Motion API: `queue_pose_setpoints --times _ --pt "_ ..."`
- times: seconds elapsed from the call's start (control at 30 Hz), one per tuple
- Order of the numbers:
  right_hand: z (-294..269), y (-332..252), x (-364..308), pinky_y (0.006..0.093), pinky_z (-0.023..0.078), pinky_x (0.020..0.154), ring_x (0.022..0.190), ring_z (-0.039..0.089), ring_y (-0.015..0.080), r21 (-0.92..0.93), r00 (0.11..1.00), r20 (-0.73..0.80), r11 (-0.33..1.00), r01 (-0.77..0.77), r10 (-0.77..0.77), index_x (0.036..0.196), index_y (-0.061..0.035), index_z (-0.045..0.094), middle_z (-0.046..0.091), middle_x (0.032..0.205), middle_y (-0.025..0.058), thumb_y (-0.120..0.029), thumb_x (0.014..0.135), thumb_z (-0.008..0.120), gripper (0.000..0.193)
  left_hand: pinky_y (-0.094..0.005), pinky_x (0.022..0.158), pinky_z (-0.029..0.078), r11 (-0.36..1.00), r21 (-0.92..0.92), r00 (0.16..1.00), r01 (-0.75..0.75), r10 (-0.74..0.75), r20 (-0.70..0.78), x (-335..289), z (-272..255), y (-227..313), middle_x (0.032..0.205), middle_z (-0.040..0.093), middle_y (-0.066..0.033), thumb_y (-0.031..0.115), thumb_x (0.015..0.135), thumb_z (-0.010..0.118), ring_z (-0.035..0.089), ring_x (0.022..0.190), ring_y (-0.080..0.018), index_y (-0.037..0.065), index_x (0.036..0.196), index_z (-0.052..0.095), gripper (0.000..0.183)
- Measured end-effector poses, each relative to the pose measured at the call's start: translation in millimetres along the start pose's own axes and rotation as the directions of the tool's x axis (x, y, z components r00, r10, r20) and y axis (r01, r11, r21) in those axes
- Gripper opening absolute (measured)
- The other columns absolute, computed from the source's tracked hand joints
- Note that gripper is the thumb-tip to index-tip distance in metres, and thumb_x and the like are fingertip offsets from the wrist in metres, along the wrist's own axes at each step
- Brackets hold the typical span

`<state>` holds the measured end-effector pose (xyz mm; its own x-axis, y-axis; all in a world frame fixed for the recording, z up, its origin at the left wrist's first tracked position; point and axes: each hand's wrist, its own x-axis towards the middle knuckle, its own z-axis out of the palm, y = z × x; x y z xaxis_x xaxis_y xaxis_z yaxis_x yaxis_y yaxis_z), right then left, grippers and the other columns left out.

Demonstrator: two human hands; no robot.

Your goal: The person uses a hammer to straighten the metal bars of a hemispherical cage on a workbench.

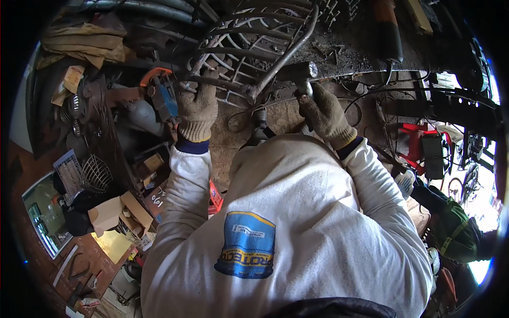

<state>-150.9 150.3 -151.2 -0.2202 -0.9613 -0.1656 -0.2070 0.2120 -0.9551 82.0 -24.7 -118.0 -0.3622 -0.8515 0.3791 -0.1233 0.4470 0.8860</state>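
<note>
1. Hammer (293, 72) in my right grip (327, 114): the gloved fingers are closed around its pale shaft just below the dark head, whose round, shiny face points to the right.
2. My left grip (199, 108) is closed on the near left part of a metal frame (289, 55), the glove reaching in among its bars, with the thumb upright.
3. That frame, built of curved bars and thinner rods, sits at the upper middle, ahead of me; its near corner comes close to the hammer head, but I cannot tell whether they touch.
4. Ahead and to the right stretches a dark, grimy counter (352, 59), carrying an orange-and-black power tool (389, 34).
5. Left of my left grip stands a blue-and-orange machine (167, 100), with a grey rounded body (144, 116) beside it; tan cloth (87, 42) lies farther off.
6. Lower left, an open cardboard box (108, 214); on my far right, a red item (411, 143) and a green garment (457, 230).
</note>
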Motion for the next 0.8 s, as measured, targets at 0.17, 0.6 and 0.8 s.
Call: queue_pose_setpoints --times 0.17,0.6,0.8 --pt "7 4 13 0.0352 0.048 0.06 0.066 0.064 0.0208 0.024 0.999 0.023 0.999 -0.032 0.032 0.104 -0.0001 0.059 0.064 0.073 0.0112 -0.028 0.095 0.058 0.029 -0.029 0.078 0.051 0.266 0.822 0.84 -0.504 0.374 0.394 -3 -17 -32 0.108 0.069 -0.0073 0.018 0.092 0.067 0.064 0.09 -0.0135 0.0 0.115 0.065 0.029" --pt "3 -37 23 0.0308 0.047 0.055 0.061 0.061 0.015 0.147 0.991 -0.063 0.983 -0.107 0.117 0.107 -0.0016 0.059 0.062 0.07 0.0072 -0.028 0.095 0.058 0.029 -0.0324 0.089 0.05 0.814 0.579 0.999 -0.045 0.042 0.018 -11 -9 -73 0.117 0.065 -0.0119 0.004 0.091 0.062 0.064 0.103 -0.0186 0.002 0.12 0.063 0.029" --pt "-5 -46 33 0.0238 0.044 0.049 0.055 0.053 0.0068 -0.17 0.996 -0.067 0.982 -0.077 0.067 0.116 -0.0013 0.056 0.058 0.073 0.0021 -0.024 0.098 0.051 0.029 -0.0357 0.099 0.048 0.879 0.439 0.977 -0.187 0.213 -0.011 -8 -6 -74 0.131 0.059 -0.0129 0.001 0.09 0.056 0.06 0.116 -0.0269 0.007 0.138 0.05 0.048"
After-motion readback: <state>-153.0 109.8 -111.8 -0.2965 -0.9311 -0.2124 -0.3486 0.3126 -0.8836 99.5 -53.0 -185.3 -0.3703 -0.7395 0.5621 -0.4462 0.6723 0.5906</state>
